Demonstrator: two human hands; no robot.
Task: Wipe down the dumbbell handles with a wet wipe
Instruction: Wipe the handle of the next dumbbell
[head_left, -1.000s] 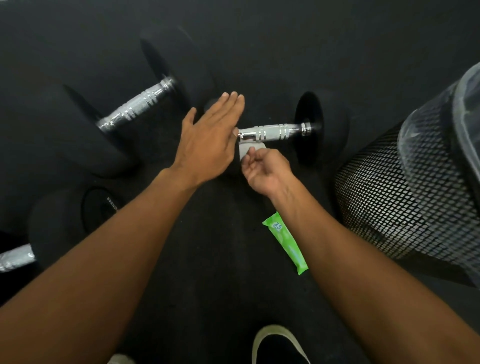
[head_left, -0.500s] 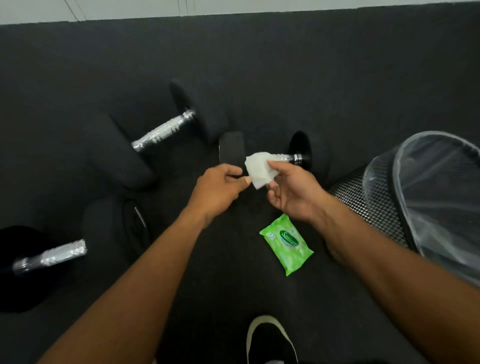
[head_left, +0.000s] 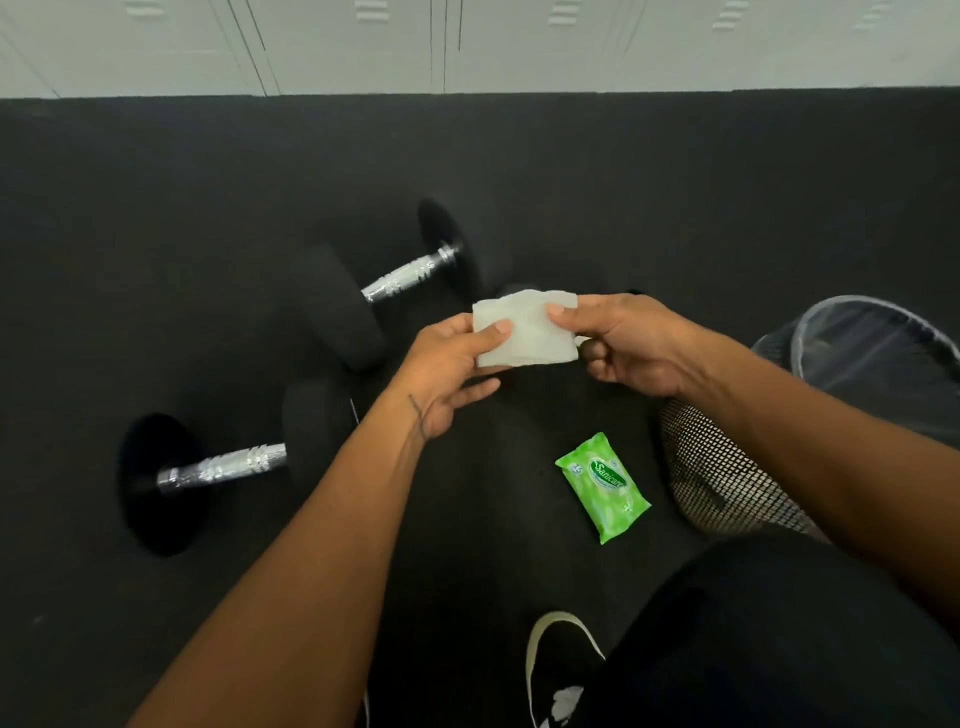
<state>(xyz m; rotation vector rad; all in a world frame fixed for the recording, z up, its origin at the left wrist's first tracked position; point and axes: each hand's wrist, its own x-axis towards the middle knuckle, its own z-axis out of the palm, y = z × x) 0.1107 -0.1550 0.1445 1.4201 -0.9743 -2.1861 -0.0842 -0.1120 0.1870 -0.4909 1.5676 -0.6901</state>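
Above green Sanicare pack (head_left: 602, 487), left hand (head_left: 451, 374) and right hand (head_left: 626, 343) pinching white wet wipe (head_left: 527, 328)

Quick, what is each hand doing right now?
Left hand: closed, pinching the wet wipe at its left edge.
Right hand: closed, pinching its right edge.

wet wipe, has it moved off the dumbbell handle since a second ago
Yes. The wet wipe has come up off that handle, now hidden behind it, and is stretched between the left hand and right hand.
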